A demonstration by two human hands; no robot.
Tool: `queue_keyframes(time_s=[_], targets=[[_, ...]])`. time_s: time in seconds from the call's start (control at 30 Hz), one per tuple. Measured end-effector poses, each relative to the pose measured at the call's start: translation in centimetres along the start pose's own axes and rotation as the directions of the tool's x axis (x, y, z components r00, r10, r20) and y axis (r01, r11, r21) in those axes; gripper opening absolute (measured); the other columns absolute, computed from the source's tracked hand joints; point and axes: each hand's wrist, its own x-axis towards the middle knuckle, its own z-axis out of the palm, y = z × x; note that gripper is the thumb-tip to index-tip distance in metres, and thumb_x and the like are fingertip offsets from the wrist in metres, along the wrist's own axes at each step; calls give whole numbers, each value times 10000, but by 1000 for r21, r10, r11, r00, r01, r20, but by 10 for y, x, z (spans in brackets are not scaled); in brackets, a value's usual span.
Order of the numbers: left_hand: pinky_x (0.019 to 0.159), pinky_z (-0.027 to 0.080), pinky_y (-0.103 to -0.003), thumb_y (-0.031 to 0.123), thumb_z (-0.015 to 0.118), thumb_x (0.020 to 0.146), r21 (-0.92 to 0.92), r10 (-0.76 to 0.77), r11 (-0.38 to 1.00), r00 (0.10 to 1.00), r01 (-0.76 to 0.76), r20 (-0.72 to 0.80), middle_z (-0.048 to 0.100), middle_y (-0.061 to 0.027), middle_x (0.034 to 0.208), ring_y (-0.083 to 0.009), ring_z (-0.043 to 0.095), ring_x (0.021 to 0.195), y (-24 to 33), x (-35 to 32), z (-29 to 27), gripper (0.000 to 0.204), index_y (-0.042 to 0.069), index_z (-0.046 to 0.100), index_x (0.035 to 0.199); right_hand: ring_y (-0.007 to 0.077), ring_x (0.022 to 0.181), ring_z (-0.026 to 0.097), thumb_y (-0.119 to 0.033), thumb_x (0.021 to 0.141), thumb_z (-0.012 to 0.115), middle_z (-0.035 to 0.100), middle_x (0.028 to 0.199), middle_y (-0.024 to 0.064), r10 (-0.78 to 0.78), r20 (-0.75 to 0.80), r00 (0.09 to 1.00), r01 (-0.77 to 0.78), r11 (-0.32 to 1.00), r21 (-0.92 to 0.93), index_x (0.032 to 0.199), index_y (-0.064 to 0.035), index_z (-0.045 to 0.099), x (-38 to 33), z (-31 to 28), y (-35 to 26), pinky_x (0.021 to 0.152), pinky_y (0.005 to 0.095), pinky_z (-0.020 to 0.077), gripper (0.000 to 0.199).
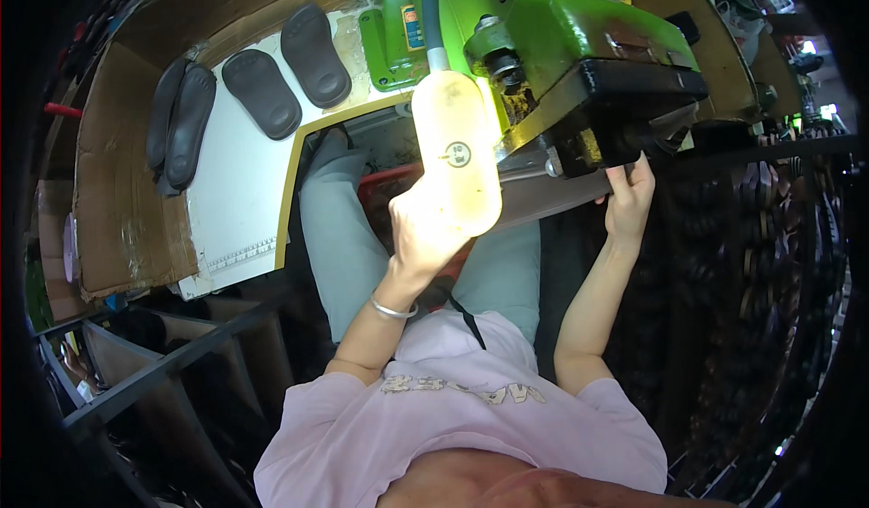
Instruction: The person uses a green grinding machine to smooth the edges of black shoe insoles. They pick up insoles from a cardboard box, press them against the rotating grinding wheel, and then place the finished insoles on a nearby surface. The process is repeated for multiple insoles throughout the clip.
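Note:
A grey-brown shoe sole (543, 202) lies lengthwise under the black head of a green machine (579, 19). My right hand (629, 202) grips its right end, fingertips close beneath the machine's dark round part. Over the sole's left end hangs a bright lamp (457, 155) with a pale oval head. Behind that lamp my left hand (424, 236) is raised near the sole; its fingers are hidden, so whether it holds the sole does not show.
Several dark grey soles (316, 55) lie on the white tabletop (237, 209) at the left, which has a yellow edge and a printed ruler. Cardboard walls (127, 164) border it. A metal rack (172, 354) stands at lower left; crowded dark shelves (760, 263) fill the right.

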Motion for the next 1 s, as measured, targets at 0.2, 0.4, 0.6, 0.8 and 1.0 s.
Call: queue_keyframes(time_s=[0.2,0.4,0.6,0.8,1.0], targets=[[720,543,-295,89,740,748,-498,-223,821,959,280,172,697,-131,865,-176,684,757,4,14,5,327,-74,624,1006,19,583,484,-207,894,650,601,809,-4,-63,-42,997,65,996,58,998,-8,600,19,8,16,425,163,322,230],[650,507,-248,56,744,741,-303,-291,894,942,330,168,667,-72,777,-94,622,703,-32,7,-57,147,2,608,763,18,501,458,-294,888,659,574,778,7,126,102,987,-133,989,63,1029,1,555,-26,35,18,370,151,317,344],[656,489,-259,67,848,672,-76,-156,982,966,175,205,597,-12,776,-116,563,697,-6,8,-30,346,40,621,931,15,456,429,-248,897,653,589,766,18,36,7,999,-37,998,55,1040,11,556,-15,6,4,359,151,292,312],[683,521,-267,59,753,721,-275,-57,957,992,86,115,695,-83,860,-91,643,782,-1,17,2,285,-62,645,955,2,429,415,-233,907,639,588,744,4,83,3,997,-83,995,61,1007,-10,583,16,-3,7,336,156,263,250],[540,402,-218,44,764,713,-530,-329,744,913,408,241,566,3,673,-48,503,608,-23,19,-47,143,-3,630,728,24,475,468,-248,906,629,536,739,-4,186,109,977,-197,974,111,985,-21,564,-14,32,23,320,161,311,249]])
